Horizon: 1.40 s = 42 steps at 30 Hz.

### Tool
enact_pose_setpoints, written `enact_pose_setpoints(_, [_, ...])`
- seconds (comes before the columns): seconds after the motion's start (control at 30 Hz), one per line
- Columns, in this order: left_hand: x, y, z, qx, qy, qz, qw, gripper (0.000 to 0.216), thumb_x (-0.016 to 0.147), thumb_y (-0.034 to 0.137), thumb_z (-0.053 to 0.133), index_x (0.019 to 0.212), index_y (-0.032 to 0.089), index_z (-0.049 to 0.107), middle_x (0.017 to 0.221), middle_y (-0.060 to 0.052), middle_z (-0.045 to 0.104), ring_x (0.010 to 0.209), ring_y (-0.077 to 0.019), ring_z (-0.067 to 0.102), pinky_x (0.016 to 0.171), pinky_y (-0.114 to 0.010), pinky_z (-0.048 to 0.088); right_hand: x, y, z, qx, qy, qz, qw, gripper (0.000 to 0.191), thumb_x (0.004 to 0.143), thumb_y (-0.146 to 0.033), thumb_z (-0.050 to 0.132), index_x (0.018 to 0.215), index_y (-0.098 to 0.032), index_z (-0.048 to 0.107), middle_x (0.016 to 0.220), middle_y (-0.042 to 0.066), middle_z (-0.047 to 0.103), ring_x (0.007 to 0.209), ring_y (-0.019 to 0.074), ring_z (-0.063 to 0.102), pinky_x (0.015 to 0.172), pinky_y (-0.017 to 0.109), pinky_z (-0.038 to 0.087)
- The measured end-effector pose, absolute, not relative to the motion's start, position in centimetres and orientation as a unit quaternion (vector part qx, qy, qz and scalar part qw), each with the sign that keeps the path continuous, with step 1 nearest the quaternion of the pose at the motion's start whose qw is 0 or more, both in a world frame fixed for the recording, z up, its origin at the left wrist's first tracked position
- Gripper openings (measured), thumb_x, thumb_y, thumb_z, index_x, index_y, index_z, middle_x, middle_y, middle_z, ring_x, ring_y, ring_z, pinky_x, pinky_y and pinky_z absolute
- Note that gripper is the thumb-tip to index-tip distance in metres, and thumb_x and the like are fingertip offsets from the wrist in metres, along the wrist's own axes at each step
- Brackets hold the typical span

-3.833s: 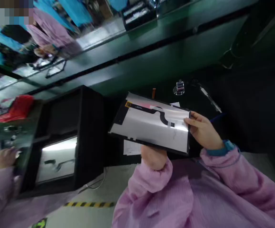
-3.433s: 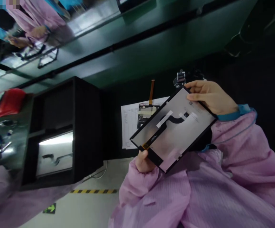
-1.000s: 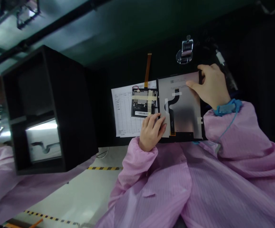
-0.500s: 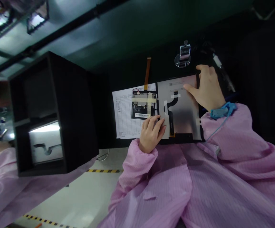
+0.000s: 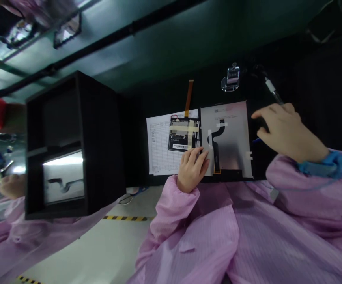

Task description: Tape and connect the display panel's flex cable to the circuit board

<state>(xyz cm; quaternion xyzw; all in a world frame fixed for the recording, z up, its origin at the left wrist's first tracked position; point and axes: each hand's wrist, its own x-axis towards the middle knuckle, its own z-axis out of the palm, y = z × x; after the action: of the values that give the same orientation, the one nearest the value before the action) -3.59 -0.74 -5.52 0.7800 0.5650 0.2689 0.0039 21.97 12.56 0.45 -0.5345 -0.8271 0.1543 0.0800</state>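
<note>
A silver-backed display panel (image 5: 236, 146) lies flat before me, with a black flex cable (image 5: 216, 144) taped across its back. At the panel's lower left edge rests my left hand (image 5: 192, 169), open, its fingers spread over the border. My right hand (image 5: 286, 132) is off the panel, to its right; it is open with thumb and forefinger apart, and I see nothing in it. A small blue thing (image 5: 257, 140) shows by its thumb, partly hidden. Left of the panel, a taped circuit board (image 5: 180, 132) with an orange ribbon cable (image 5: 189, 96) lies on printed sheets (image 5: 159, 157).
A clear round stand with a metal clip (image 5: 232, 77) and a pen-like tool (image 5: 271, 86) lie beyond the panel. A black open-fronted box (image 5: 99, 150) stands at left with another panel (image 5: 64, 181) lit inside. Past it, a co-worker's hand (image 5: 12, 186) shows.
My right hand has let go of the panel's upper right corner and moved right and towards me. My left hand stays at the panel's edge. The whole view has shifted slightly.
</note>
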Motion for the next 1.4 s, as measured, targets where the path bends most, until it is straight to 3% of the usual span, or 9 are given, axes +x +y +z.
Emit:
enact_pose_setpoints(0.13, [-3.5,-0.7,-5.5,0.780,0.565,0.269,-0.004,0.023,0.096,0.022,0.058,0.117,0.016,0.064,0.117,-0.014,0.067,0.112,-0.0259,0.059,0.098,-0.042,0.050,23.3,9.8,0.8,-0.477,-0.878,0.038,-0.018,0.034,0.081,-0.014,0.051,0.111,-0.015,0.067,0.123,0.015,0.056,0.114,0.0403,0.049,0.088,0.057,0.048])
enact_pose_setpoints(0.27, [-3.5,-0.7,-5.4,0.779,0.568,0.263,-0.015,0.019,0.095,0.020,0.059,0.113,0.016,0.064,0.116,-0.013,0.068,0.111,-0.0257,0.059,0.097,-0.041,0.052,23.7,9.5,0.3,-0.428,-0.903,-0.022,-0.027,0.029,0.084,-0.007,0.047,0.099,-0.015,0.071,0.124,0.015,0.055,0.110,0.0338,0.050,0.091,0.049,0.046])
enact_pose_setpoints(0.43, [-3.3,-0.7,-5.5,0.781,0.564,0.267,-0.024,0.019,0.095,0.019,0.058,0.113,0.016,0.064,0.116,-0.014,0.068,0.110,-0.0257,0.060,0.096,-0.042,0.053,24.9,10.4,0.0,-0.418,-0.907,-0.036,-0.017,0.036,0.080,0.002,0.043,0.093,-0.014,0.072,0.115,0.015,0.059,0.106,0.0324,0.051,0.094,0.048,0.045])
enact_pose_setpoints(0.63, [-3.6,-0.6,-4.5,0.794,0.557,0.240,-0.032,0.018,0.095,0.020,0.059,0.111,0.014,0.064,0.114,-0.013,0.068,0.106,-0.0253,0.060,0.092,-0.040,0.053,22.3,11.1,1.8,-0.411,-0.910,-0.005,0.055,0.036,0.084,-0.001,0.042,0.102,-0.012,0.072,0.122,0.015,0.060,0.114,0.0345,0.050,0.096,0.048,0.044])
enact_pose_setpoints(0.77, [-4.6,1.5,-2.0,0.834,0.520,0.184,-0.004,0.012,0.098,0.021,0.055,0.102,0.015,0.065,0.104,-0.009,0.070,0.094,-0.0214,0.062,0.083,-0.035,0.053,17.7,13.0,3.2,-0.351,-0.933,0.041,0.068,0.029,0.094,-0.010,0.041,0.101,-0.011,0.070,0.109,0.014,0.064,0.102,0.0274,0.055,0.085,0.039,0.045])
enact_pose_setpoints(0.93, [-3.9,6.1,-0.6,0.863,0.487,0.117,-0.068,0.020,0.102,0.019,0.047,0.104,0.012,0.065,0.084,-0.006,0.068,0.078,-0.0187,0.063,0.065,-0.030,0.048,14.6,15.8,1.9,-0.396,-0.909,0.125,0.030,0.014,0.092,-0.015,0.052,0.089,-0.013,0.066,0.099,0.009,0.063,0.085,0.0199,0.056,0.068,0.031,0.039])
enact_pose_setpoints(1.03, [-2.7,7.9,-1.7,0.886,0.448,0.071,-0.092,0.021,0.101,0.018,0.049,0.091,0.012,0.067,0.073,-0.005,0.067,0.068,-0.0182,0.064,0.055,-0.030,0.042,14.4,16.2,0.3,-0.395,-0.901,0.178,0.024,0.009,0.090,-0.015,0.056,0.085,-0.012,0.063,0.097,0.008,0.062,0.077,0.0157,0.054,0.068,0.030,0.039])
enact_pose_setpoints(1.1, [-2.2,8.3,-2.7,0.890,0.433,0.084,-0.115,0.023,0.100,0.016,0.050,0.085,0.012,0.068,0.068,-0.005,0.066,0.064,-0.0177,0.063,0.052,-0.030,0.041,14.5,16.0,-0.3,-0.392,-0.899,0.190,0.035,0.010,0.091,-0.016,0.056,0.083,-0.012,0.061,0.095,0.007,0.061,0.075,0.0148,0.053,0.069,0.029,0.038])
enact_pose_setpoints(1.4, [-1.7,7.2,-3.5,0.865,0.460,0.153,-0.132,0.023,0.100,0.017,0.051,0.091,0.009,0.069,0.062,-0.003,0.066,0.057,-0.0153,0.062,0.048,-0.027,0.038,14.1,15.9,-0.3,-0.427,-0.876,0.222,0.033,0.009,0.087,-0.017,0.060,0.078,-0.015,0.058,0.090,0.005,0.060,0.079,0.0161,0.052,0.063,0.028,0.033])
